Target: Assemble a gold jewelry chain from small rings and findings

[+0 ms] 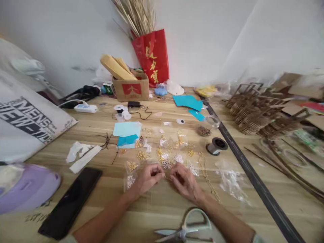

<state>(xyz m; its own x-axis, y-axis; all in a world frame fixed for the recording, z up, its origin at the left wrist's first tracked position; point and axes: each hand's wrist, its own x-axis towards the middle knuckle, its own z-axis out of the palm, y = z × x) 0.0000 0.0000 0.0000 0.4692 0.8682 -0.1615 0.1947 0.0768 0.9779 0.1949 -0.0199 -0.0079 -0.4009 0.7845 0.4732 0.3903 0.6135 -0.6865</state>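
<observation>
My left hand [151, 177] and my right hand [185, 181] are close together above the table, fingertips pinched. Something tiny may lie between them, but it is too small to make out. Just beyond the fingers sit small piles of jewellery findings: a dark pile [166, 164], a silver pile [178, 158] and gold ones [143, 155]. Beside my left wrist is a clear bag of silver pieces [130, 181], with a bag of gold pieces [132, 165] behind it. A gold chain [208, 179] stretches past my right hand. Scissors [184, 233] lie open nearest me.
A black phone [72, 202] and purple visor [31, 187] are at left. To the right are a wire spool [217, 145], crumpled plastic bags [234, 184] and brown woven baskets [249, 111]. A cardboard box [131, 90] and red bag [154, 57] stand by the wall.
</observation>
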